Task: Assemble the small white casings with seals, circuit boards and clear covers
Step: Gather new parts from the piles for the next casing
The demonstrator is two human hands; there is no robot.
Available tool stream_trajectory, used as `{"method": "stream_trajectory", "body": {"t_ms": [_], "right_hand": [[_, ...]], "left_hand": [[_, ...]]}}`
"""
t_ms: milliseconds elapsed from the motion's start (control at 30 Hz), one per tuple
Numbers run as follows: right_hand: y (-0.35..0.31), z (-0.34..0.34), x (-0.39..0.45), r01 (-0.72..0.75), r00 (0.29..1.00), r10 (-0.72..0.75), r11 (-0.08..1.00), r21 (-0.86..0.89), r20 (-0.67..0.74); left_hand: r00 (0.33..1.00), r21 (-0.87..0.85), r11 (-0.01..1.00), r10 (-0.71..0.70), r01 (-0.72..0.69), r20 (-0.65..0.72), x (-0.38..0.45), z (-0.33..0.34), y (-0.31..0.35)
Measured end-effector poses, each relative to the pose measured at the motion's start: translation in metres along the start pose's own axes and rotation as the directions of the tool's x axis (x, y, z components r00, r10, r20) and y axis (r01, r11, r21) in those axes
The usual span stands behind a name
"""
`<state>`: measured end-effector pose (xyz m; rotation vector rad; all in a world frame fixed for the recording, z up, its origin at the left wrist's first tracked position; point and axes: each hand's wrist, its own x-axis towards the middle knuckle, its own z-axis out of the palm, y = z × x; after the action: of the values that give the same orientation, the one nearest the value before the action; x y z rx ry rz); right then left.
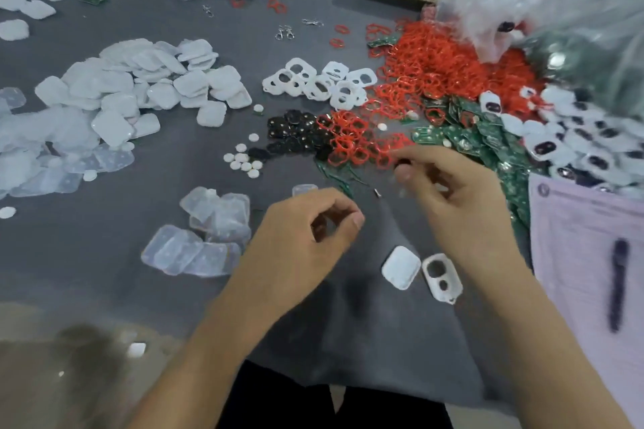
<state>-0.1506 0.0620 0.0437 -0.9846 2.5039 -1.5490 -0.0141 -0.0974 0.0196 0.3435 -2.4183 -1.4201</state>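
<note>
Currently two white casing halves (421,272) were laid on the grey mat (104,254) just below the right hand (449,191), side by side: a solid back (400,266) and a two-holed front (442,277). The right hand's thumb and forefinger were reached to the near edge of the red seals (352,146); whether a seal was pinched could not be told, the fingertips being blurred. The left hand (306,230) was hovered with fingers curled, nothing visibly held. Risks judged: seals are tangled, so several could be lifted at once; the black parts (292,132) and green circuit boards (463,139) abutting the pile could be dragged along. Clear covers (205,237) were stacked overlapping near the left hand, so two could be picked as one. A plastic bag (543,3) was slumped over the parts and could spill.
</note>
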Motion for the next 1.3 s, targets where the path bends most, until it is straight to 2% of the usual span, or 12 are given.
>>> {"method": "stream_trajectory", "body": {"t_ms": [100,233,433,700,833,1033,1167,1233,1300], "right_hand": [[0.023,-0.029,-0.041,-0.131,0.979,0.126,0.991,-0.021,-0.162],[0.048,-0.054,-0.075,-0.237,0.940,0.202,0.966,-0.103,-0.273],[0.061,-0.053,-0.094,-0.180,0.966,0.106,0.930,-0.321,-0.235],[0.067,-0.045,-0.100,-0.166,0.964,0.064,0.902,-0.398,-0.257],[0.065,-0.045,-0.100,-0.139,0.959,0.037,0.926,-0.350,-0.282],[0.069,-0.049,-0.101,-0.054,0.963,-0.017,0.966,-0.253,-0.268],[0.067,-0.051,-0.100,-0.006,0.965,-0.042,0.983,-0.183,-0.258],[0.065,-0.051,-0.099,-0.025,0.966,-0.015,0.988,-0.151,-0.259],[0.067,-0.051,-0.093,-0.103,0.961,0.046,0.975,-0.198,-0.273]], "left_hand": [[0.996,0.018,1.000,0.017,-0.019,0.086,-0.003,0.031,0.005],[0.997,0.107,0.994,0.014,-0.022,0.070,0.006,0.055,0.004],[1.000,0.174,0.984,-0.031,0.031,-0.003,0.016,0.068,0.004],[1.000,0.225,0.974,0.026,-0.029,0.015,0.017,0.083,0.021],[0.999,0.174,0.985,0.015,-0.020,0.030,0.022,0.095,0.026],[0.984,0.052,0.994,0.087,-0.096,0.155,0.016,0.106,0.037],[0.981,-0.008,0.994,0.105,-0.105,0.163,0.014,0.106,0.039],[0.982,-0.006,0.995,0.103,-0.103,0.158,0.013,0.104,0.038],[0.989,0.049,0.993,0.099,-0.105,0.111,0.013,0.100,0.034]]}}
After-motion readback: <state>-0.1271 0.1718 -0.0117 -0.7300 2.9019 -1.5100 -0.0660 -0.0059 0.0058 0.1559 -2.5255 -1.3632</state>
